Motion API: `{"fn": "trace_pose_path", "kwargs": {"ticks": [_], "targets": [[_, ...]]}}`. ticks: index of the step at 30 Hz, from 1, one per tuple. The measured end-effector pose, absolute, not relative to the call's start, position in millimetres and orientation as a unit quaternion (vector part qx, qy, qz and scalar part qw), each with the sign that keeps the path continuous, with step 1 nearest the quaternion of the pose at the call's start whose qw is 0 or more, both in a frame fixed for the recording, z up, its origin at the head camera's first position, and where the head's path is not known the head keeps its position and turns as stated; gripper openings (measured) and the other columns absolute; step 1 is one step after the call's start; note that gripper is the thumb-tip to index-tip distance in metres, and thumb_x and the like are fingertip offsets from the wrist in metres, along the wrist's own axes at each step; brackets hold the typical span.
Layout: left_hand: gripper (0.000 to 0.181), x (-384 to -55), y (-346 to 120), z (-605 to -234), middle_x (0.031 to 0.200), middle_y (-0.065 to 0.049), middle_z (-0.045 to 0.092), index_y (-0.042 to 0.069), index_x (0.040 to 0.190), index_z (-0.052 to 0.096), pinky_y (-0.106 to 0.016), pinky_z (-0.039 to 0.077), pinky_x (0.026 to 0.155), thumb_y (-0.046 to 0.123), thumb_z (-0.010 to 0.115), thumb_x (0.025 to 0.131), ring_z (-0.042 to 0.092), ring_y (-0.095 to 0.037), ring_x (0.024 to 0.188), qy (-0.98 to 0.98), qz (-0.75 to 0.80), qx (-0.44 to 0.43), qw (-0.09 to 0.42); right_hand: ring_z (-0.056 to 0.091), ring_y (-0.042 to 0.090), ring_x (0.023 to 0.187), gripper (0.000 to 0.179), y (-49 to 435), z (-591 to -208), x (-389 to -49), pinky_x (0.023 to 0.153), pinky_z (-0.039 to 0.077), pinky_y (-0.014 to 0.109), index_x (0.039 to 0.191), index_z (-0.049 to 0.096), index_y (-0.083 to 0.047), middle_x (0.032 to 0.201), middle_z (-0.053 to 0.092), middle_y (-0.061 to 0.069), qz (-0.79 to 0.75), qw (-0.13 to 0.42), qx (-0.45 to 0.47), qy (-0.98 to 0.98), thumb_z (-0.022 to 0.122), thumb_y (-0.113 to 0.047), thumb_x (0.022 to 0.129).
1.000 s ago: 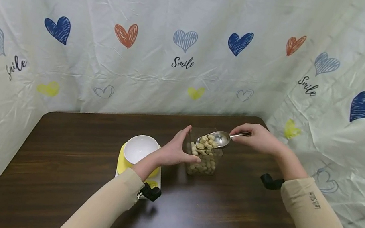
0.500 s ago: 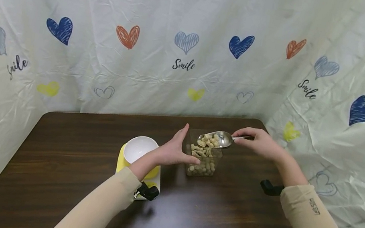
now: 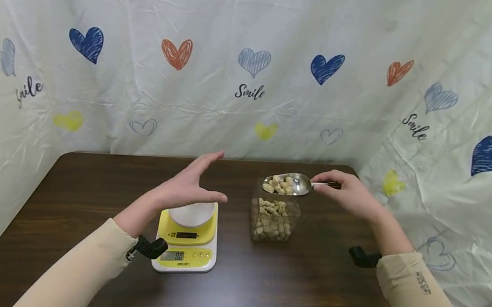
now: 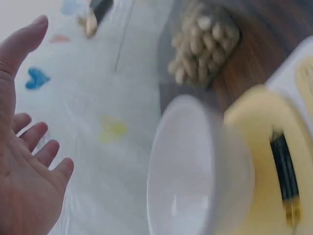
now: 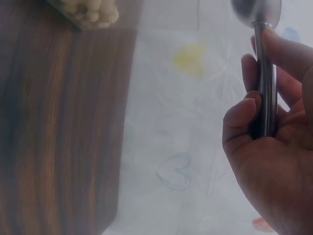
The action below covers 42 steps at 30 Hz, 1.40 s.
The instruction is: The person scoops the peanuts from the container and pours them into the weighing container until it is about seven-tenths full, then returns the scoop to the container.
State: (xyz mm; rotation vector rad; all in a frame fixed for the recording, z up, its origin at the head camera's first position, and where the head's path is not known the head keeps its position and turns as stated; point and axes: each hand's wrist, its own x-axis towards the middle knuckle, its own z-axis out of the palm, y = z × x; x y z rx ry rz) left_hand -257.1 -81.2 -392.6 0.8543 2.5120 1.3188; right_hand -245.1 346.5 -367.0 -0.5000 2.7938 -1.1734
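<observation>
My right hand (image 3: 348,192) grips the handle of a metal scoop (image 3: 301,184), its fingers wrapped round it in the right wrist view. Several unshelled peanuts (image 3: 279,184) lie in the scoop, which is held over a clear plastic container (image 3: 257,227) of more peanuts. My left hand (image 3: 183,186) is in the air with thumb and fingers spread, touching nothing. Under it, partly hidden in the head view, a white bowl (image 3: 193,214) sits on a yellow and white kitchen scale (image 3: 207,263). The left wrist view shows the bowl (image 4: 183,166) beside the open palm.
The dark wooden table (image 3: 279,302) carries the scale and, to its right, the peanut container. A white curtain (image 3: 197,95) printed with hearts hangs behind and along both sides of the table.
My left hand has let go of the peanut container and moved left over the bowl, uncovering the scale's display. The scoop has risen from among the peanuts, carrying some.
</observation>
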Motion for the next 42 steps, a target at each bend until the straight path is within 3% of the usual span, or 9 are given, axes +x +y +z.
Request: {"fn": "trace_pose_path", "kwargs": {"ticks": [5,12,25,42], "targets": [[0.105,-257,-118,-403,0.166,0.009,0.019,0.039,0.163,0.018,-0.06,0.025,0.116,0.056,0.082,0.082,0.015,-0.02,0.153,0.857,0.429,0.266,0.1,0.062,0.02,0.106,0.028,335,-366,-245,0.086,0.051,0.03,0.123,0.072,-0.014,0.12,0.066,0.005,-0.388,0.031,-0.176,0.904,0.068,-0.031,0.101],[0.112,-250,-150,-434,0.167,-0.006,0.02,0.022,0.165,0.021,-0.064,0.022,0.116,0.049,0.087,0.079,0.015,-0.032,0.153,0.868,0.41,0.26,0.103,0.061,0.019,0.111,0.029,313,-369,-247,0.091,0.051,0.04,0.123,0.071,-0.021,0.124,0.065,0.001,-0.388,0.043,-0.18,0.903,0.068,-0.038,0.1],[0.121,-244,-159,-471,0.167,-0.013,0.017,0.018,0.165,0.014,-0.068,0.022,0.114,0.048,0.089,0.076,0.016,-0.037,0.151,0.871,0.415,0.23,0.128,0.062,0.019,0.107,0.025,262,-373,-249,0.087,0.052,0.043,0.121,0.073,-0.025,0.121,0.066,-0.003,-0.408,0.052,-0.218,0.885,0.069,-0.037,0.099],[0.116,-244,-159,-487,0.159,-0.015,0.032,0.018,0.163,0.021,-0.063,0.029,0.111,0.047,0.091,0.074,0.031,-0.036,0.141,0.869,0.426,0.216,0.126,0.058,0.016,0.109,0.019,214,-381,-262,0.09,0.048,0.042,0.119,0.074,-0.023,0.118,0.066,-0.006,-0.371,0.05,-0.248,0.893,0.068,-0.029,0.101]]}}
